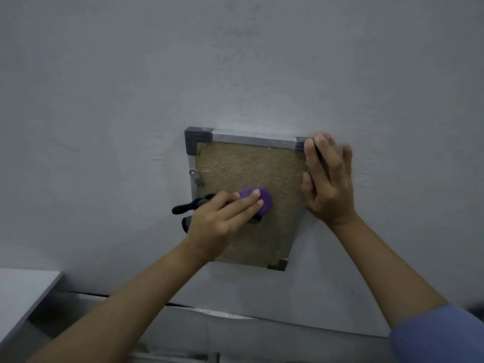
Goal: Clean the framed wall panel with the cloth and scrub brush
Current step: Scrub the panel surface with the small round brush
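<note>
A framed panel (235, 163) with a brown fibrous face, grey metal edges and dark corner caps hangs on the pale wall. My left hand (220, 218) presses a purple scrub brush (263, 201) against the panel's lower left area, fingers lying over the brush. A black strap or handle (183, 208) sticks out left of that hand. My right hand (327, 179) lies flat over the panel's right edge near the top right corner, fingers straight. No cloth is visible.
The grey wall (235, 61) fills most of the view. A white tabletop corner (23, 292) sits at the lower left. Below the panel runs a grey ledge or surface (209, 326). A small metal hook (196, 176) is on the frame's left edge.
</note>
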Demonstrator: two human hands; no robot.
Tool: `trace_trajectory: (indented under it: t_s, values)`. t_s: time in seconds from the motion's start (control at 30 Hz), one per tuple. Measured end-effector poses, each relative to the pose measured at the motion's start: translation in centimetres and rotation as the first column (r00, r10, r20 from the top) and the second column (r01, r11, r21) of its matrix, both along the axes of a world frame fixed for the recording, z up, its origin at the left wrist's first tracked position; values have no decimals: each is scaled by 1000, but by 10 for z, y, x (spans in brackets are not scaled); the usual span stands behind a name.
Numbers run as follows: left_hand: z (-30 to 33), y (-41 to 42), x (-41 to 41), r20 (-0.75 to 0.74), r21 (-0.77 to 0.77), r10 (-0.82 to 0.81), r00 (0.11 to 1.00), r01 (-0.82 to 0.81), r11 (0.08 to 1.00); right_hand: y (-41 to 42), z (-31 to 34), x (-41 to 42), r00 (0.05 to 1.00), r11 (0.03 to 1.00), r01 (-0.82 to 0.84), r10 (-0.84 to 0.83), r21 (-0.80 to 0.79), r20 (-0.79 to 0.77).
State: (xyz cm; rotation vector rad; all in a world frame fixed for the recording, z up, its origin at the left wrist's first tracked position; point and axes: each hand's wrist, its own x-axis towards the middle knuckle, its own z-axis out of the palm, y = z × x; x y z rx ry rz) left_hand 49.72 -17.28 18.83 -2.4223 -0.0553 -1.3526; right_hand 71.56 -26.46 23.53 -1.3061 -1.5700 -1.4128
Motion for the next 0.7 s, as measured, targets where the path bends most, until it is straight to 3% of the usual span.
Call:
trace_trajectory:
  t_s: [0.07,0.13,0.3,0.37,0.47,0.63,0.7]
  values:
    - [-10,-3,-4,-118,-3,-22,993,21,1000,1,0,1,1000,1000,1,-1,7,7]
    - [-7,-6,-7,-132,2,-23,991,23,1000,2,0,1,1000,1000,4,-4,19,11]
    - [41,-4,9,225,0,5,974,-5,1000,3,-1,2,1000,1000,11,-11,26,11]
    - [51,-2,18,275,-7,19,961,-17,1000,4,-1,2,1000,1000,7,-7,23,3]
    - [38,-1,21,211,27,9,977,-15,1000,4,-1,2,1000,1000,5,-5,7,2]
    - [11,-4,13,-41,92,-24,999,28,995,3,0,1,1000,1000,4,-4,1,3]
    - [9,-9,10,-59,71,-8,998,13,997,2,0,1,1000,1000,-5,5,3,0]
